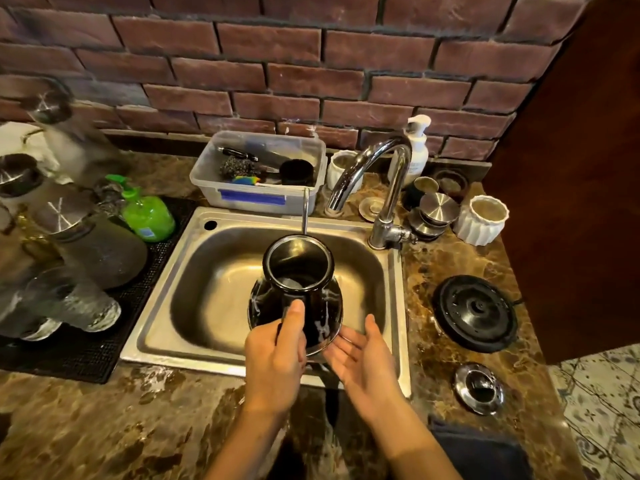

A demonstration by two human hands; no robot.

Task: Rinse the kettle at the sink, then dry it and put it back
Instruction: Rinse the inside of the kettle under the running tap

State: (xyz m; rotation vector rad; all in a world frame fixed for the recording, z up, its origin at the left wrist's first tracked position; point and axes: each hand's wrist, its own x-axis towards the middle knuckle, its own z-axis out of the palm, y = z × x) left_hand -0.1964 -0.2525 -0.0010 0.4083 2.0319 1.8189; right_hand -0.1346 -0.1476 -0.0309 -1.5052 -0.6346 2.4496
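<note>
The left grip held the kettle by its handle, thumb on top, above the sink basin. The kettle was tilted, opening toward the camera. The right grip lay palm up, fingers straight, just beside the kettle base. The faucet stood at the sink's far right corner.

One kettle, two hands, one tap, two white cups, two pump bottles
</note>
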